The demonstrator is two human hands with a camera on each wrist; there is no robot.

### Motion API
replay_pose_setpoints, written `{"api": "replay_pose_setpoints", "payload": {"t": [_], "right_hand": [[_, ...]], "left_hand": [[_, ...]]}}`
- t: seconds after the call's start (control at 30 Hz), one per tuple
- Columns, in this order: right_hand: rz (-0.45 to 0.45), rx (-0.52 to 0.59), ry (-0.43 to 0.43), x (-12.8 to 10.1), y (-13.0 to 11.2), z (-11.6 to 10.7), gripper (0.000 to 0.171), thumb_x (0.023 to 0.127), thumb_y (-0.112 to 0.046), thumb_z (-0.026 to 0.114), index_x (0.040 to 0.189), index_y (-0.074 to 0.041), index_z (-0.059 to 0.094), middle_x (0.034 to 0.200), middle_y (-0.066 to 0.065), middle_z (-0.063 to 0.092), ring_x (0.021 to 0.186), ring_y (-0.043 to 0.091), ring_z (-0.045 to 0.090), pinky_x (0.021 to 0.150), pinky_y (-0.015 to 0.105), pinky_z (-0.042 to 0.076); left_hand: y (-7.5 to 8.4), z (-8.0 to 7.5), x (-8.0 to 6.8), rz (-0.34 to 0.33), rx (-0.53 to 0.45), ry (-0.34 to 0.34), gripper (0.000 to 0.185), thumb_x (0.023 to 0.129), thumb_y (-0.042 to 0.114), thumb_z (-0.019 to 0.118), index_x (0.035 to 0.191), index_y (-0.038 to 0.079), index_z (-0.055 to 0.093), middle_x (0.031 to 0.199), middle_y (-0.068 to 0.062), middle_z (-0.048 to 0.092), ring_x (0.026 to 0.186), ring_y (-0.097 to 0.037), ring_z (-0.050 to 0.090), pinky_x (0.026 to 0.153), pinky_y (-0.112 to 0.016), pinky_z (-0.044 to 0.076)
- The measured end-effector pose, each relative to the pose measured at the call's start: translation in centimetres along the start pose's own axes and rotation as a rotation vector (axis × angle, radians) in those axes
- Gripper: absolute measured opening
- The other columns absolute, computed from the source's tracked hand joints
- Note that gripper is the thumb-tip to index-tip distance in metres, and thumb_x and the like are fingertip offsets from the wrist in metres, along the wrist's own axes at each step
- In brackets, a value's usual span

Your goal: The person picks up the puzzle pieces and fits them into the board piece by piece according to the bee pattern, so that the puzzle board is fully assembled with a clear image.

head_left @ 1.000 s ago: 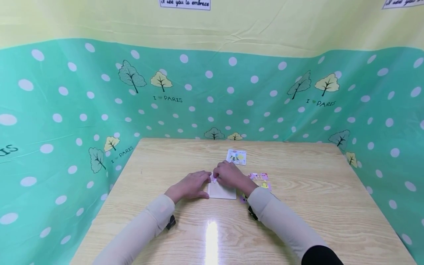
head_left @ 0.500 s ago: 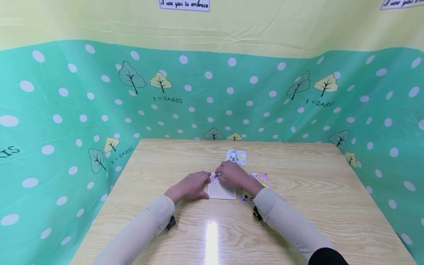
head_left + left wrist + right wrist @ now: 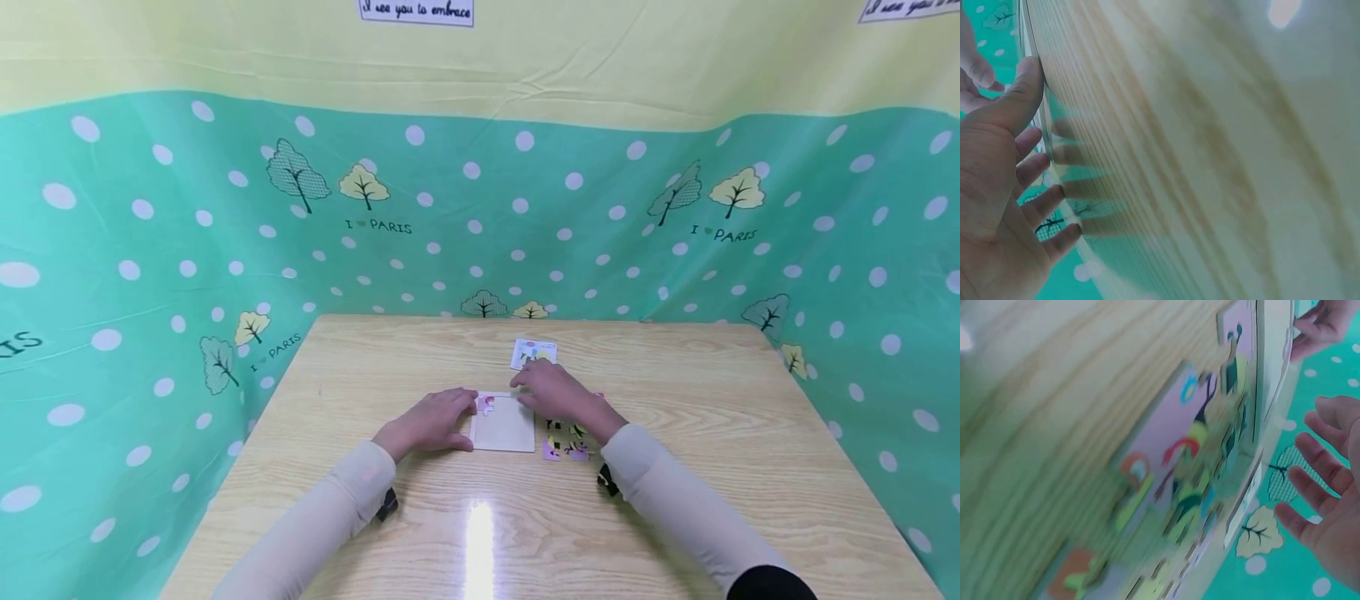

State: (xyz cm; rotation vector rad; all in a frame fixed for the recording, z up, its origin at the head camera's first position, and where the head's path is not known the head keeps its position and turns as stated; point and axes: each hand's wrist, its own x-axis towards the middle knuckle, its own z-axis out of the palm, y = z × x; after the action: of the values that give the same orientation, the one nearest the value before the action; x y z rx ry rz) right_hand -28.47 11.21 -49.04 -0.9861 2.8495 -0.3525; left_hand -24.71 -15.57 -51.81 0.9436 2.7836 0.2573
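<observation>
Puzzle board (image 3: pixel 504 427): a pale, square, flat tray lying on the wooden bench (image 3: pixel 720 433), near its middle; one pink piece (image 3: pixel 487 405) sits in its far left corner
Loose pieces (image 3: pixel 566 442): small, coloured pink, yellow and green, scattered on the bench just right of the board
Picture card (image 3: pixel 534 353): a small printed card lying beyond the board
Left hand (image 3: pixel 432 419): rests flat on the bench, fingers (image 3: pixel 1030 142) straight, their tips against the board's left edge; it holds nothing
Right hand (image 3: pixel 557 392): hovers over the board's far right corner and the loose pieces, fingers (image 3: pixel 1316 456) spread and relaxed, holding nothing
Surround: a green cloth (image 3: pixel 150 250) with white dots and trees stands round the bench
</observation>
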Motion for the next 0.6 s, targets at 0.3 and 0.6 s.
{"api": "replay_pose_setpoints", "payload": {"t": [0.3,0.6], "right_hand": [[-0.005,0.031,0.027,-1.4,1.6,-0.6,0.029,0.097,-0.018,0.063,0.123,-0.01,0.072,0.124,0.008,0.073,0.122,0.031,0.062,0.108,0.053,0.049],[0.01,0.041,0.058,-2.8,3.0,-0.9,0.029,0.097,-0.016,0.062,0.123,-0.009,0.072,0.123,0.009,0.073,0.12,0.032,0.064,0.11,0.053,0.048]], "left_hand": [[0.0,-0.1,0.0,0.006,-0.009,0.0,0.062,0.084,0.057,0.075,0.126,0.016,0.057,0.158,-0.008,0.046,0.146,-0.029,0.044,0.117,-0.052,0.042],[0.0,-0.1,0.0,0.002,-0.013,0.0,0.06,0.084,0.057,0.075,0.125,0.016,0.058,0.158,-0.007,0.047,0.147,-0.029,0.044,0.117,-0.052,0.042]]}}
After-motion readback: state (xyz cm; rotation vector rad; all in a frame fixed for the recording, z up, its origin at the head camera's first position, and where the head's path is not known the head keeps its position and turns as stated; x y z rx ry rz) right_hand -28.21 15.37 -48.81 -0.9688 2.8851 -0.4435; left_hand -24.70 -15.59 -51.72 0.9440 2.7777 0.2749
